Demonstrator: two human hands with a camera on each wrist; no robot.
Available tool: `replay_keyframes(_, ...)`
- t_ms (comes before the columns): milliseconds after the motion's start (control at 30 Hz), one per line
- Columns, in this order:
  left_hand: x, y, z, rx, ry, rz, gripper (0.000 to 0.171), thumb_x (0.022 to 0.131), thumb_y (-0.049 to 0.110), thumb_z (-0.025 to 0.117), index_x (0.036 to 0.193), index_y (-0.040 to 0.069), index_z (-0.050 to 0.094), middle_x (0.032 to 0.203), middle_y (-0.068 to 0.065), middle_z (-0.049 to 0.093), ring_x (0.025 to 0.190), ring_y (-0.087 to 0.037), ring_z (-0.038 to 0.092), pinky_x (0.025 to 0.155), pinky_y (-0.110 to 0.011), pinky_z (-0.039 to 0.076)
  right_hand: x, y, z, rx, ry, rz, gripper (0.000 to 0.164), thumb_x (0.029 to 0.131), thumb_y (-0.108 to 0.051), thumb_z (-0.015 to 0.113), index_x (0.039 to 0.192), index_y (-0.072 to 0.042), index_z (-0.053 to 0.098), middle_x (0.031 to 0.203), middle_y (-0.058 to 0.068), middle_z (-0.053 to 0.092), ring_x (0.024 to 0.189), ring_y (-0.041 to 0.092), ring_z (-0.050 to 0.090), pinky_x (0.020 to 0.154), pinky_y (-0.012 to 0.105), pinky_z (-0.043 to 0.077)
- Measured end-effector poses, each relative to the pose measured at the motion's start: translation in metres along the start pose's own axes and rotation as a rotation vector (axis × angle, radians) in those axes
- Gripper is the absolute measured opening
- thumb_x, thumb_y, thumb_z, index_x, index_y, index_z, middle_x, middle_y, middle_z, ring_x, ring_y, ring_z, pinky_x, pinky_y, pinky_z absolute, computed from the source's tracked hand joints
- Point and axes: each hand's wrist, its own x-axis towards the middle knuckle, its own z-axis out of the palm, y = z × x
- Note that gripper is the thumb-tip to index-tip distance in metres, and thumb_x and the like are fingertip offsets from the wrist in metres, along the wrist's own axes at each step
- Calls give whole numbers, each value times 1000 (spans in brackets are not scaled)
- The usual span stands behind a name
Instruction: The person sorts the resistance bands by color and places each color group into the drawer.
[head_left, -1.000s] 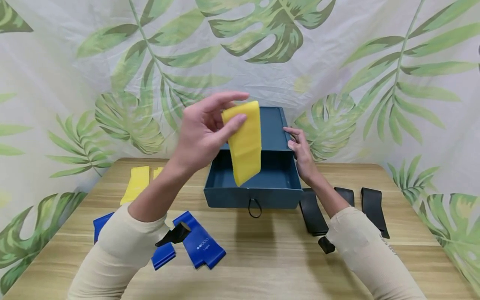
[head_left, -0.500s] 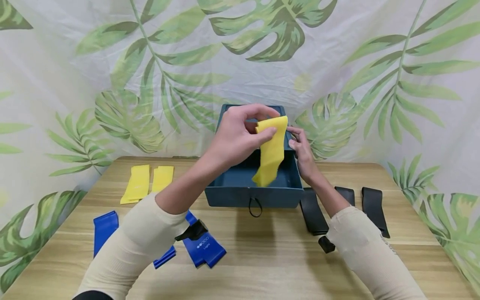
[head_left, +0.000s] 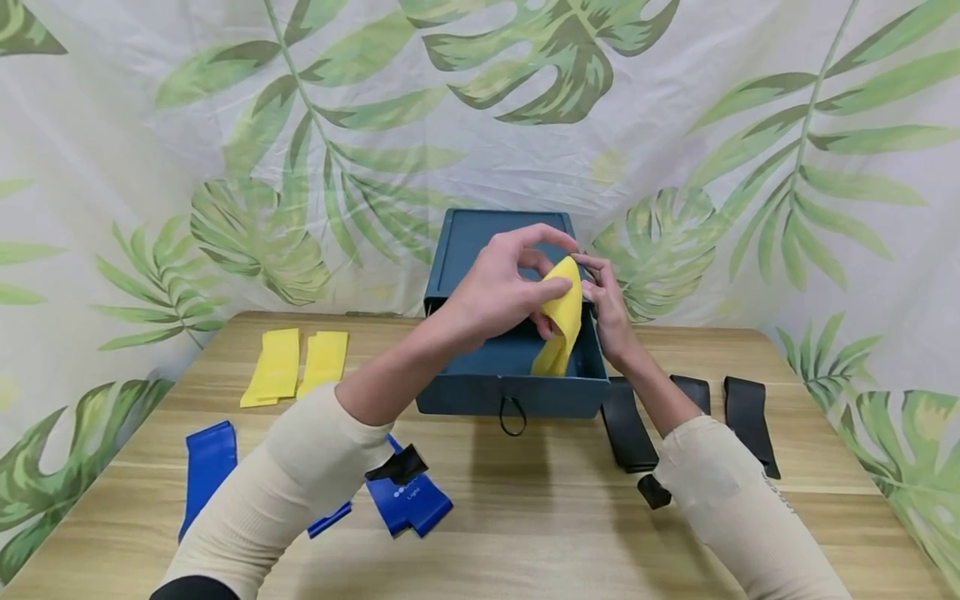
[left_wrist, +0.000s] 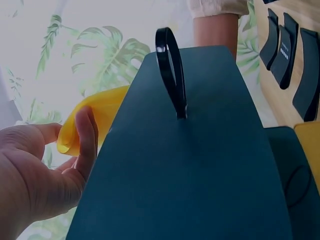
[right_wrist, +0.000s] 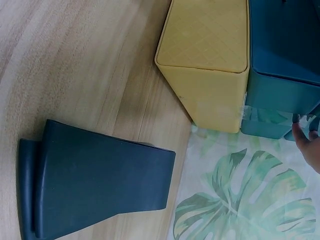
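The drawer [head_left: 517,396] juts forward from its casing [head_left: 476,250], front wall standing between the hands, cord loop [head_left: 513,434] hanging off it. Behind, the bench [head_left: 540,542] ends near the patterned curtain [head_left: 300,150]. Two yellow strips [head_left: 273,367] lie left of the drawer, well apart from it; blue strips [head_left: 408,500] lie nearer, partly behind the left sleeve [head_left: 300,475]. Black strips [head_left: 746,425] are to the right, the closest just beside the drawer's corner. A yellow box [right_wrist: 205,40] sits on the casing's bench side.

The left hand [head_left: 513,287] pinches a yellow band [head_left: 567,317] between thumb and fingers, its lower end within the drawer's opening. The right hand [head_left: 611,312] is loosely extended, fingertips touching the casing's right edge.
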Motion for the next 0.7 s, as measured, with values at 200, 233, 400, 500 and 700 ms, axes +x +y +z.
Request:
replay_keyframes(200,1,-3,5,-162,-19,-4,30,101,-3,57,130,0,62,95,-22,63,69,-34,69,67,-50,63,1,0,0,22,15,-16,52,94,-21,38,141,2,39,141,19,44,108,18,52,86,25,45)
replay_keyframes(233,0,-4,5,-175,-18,-10,29,101,-3,58,129,-1,63,95,-23,64,71,-35,69,70,-53,63,1,0,0,26,18,-18,52,94,-21,39,141,2,39,141,20,44,109,18,52,85,25,45)
replay_keyframes(400,-12,-14,-3,-99,-22,-69,28,100,-1,64,128,-1,65,91,-21,68,72,-42,71,74,-58,61,0,-1,1,-21,17,-5,58,96,-25,40,145,6,38,162,21,29,145,31,33,112,47,32)
replay_keyframes(500,-23,-20,-12,4,-18,-84,28,99,1,67,126,0,66,88,-18,72,69,-40,72,70,-53,62,-1,-1,2,-33,15,6,60,97,-27,40,148,6,37,166,21,23,151,38,25,118,59,24)
replay_keyframes(700,-43,-26,-32,152,-3,-69,26,97,3,70,122,-3,68,85,-15,75,63,-33,71,66,-48,63,-1,-1,3,-19,26,12,59,98,-25,39,149,6,37,166,20,22,147,39,31,117,55,27)
